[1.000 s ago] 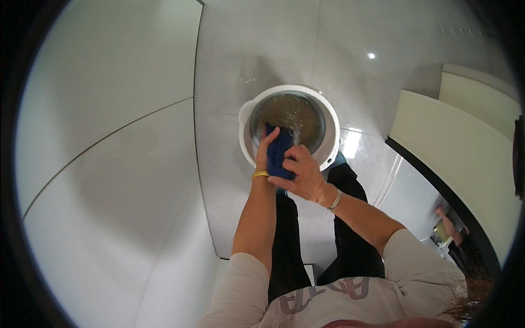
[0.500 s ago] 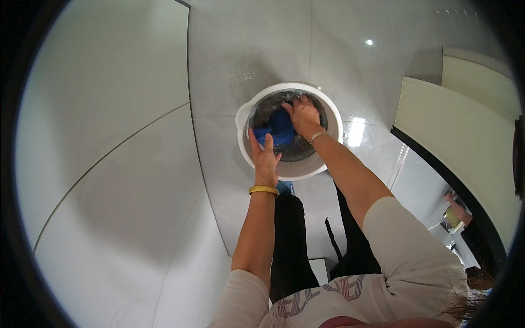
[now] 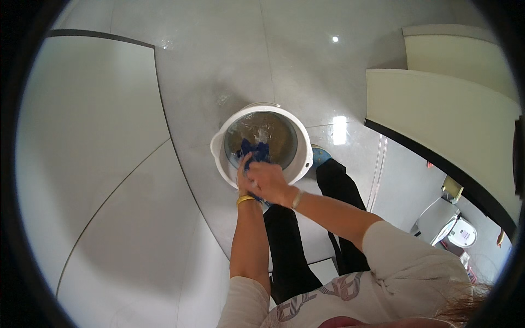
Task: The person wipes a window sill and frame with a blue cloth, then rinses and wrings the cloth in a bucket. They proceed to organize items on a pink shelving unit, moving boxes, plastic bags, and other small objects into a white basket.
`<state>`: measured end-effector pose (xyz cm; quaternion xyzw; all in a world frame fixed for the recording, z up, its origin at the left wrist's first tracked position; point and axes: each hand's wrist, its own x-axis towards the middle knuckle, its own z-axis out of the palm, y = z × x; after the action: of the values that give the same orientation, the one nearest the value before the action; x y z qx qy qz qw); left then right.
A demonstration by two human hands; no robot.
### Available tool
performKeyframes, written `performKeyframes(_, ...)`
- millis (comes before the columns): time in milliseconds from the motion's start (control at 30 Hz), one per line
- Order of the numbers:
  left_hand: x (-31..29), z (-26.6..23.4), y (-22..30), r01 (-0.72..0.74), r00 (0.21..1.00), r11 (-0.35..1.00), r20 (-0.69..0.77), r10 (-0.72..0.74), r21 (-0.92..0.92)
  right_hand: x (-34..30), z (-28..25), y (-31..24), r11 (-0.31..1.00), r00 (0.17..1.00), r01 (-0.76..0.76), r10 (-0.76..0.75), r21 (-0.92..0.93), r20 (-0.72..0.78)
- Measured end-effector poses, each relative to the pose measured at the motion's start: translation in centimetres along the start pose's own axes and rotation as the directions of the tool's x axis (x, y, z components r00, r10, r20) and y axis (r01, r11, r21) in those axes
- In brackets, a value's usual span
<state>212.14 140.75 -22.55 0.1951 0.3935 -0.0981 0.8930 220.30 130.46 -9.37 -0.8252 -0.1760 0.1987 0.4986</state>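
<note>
A white bucket [image 3: 217,154] stands on the floor, with murky, splashing water [image 3: 276,134] inside it. Bunched up at its near side is a wet dark-blue cloth [image 3: 255,152], partly above the water. My left hand [image 3: 241,176] grips the cloth from the left, its fingers partly covered. Closed around the cloth beside it, my right hand [image 3: 267,182] is a little smeared by motion. Both hands are over the near rim and close together. A bit of blue shows below them as well.
White panels [image 3: 109,164] rise along the left. Grey tiles [image 3: 219,65] with wet spots surround the bucket. Cream panels [image 3: 432,104] with a dark lower edge stand at the right. My foot in a blue shoe [image 3: 321,156] is just right of the bucket.
My right hand has left the bucket's far right side and come together with my left at the near rim. The cloth, spread in the water before, is now gathered and raised.
</note>
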Motion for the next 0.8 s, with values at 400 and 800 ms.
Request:
performKeyframes(400,-0.7,9.0,1.6,0.234,0.911,0.602,-0.388,0.138,0.763,5.0,2.1,16.8,0.858,0.983,-0.149,0.182,-0.491,0.020)
performKeyframes(800,-3.3,8.7,5.2,0.248,0.969,0.891,-0.087,-0.233,0.380,-2.6,-4.9,-3.4,0.897,0.966,-0.258,0.235,0.359,0.109)
